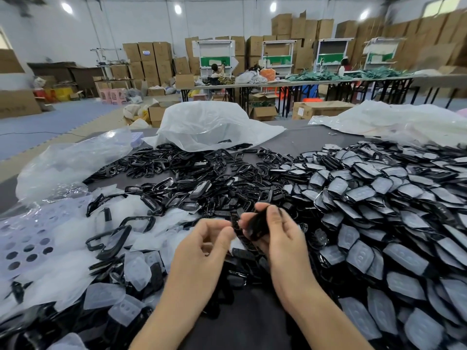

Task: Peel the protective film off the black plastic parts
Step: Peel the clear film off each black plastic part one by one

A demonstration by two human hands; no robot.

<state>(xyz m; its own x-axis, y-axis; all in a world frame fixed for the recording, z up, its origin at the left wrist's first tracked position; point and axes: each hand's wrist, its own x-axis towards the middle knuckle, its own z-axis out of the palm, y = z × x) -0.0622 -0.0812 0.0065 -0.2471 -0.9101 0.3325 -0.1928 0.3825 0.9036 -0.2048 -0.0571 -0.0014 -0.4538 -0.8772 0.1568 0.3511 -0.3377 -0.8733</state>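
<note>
My right hand (pixel 275 231) grips a black plastic part (pixel 259 227) above the table's near middle, thumb and fingers curled round it. Just left of it, my left hand (pixel 209 243) has its fingers curled, fingertips close to the part's left edge; whether it pinches film is unclear. To the right spreads a big heap of black parts covered with whitish film (pixel 379 210). Bare black parts and frames (pixel 192 178) lie in the middle and beyond. Loose peeled film pieces (pixel 75 269) pile up at the left.
Clear plastic bags (pixel 209 125) sit at the table's far edge and another bag (pixel 404 120) at the far right. A perforated film sheet (pixel 27 238) lies at the left. Cardboard boxes, tables and seated people fill the hall behind.
</note>
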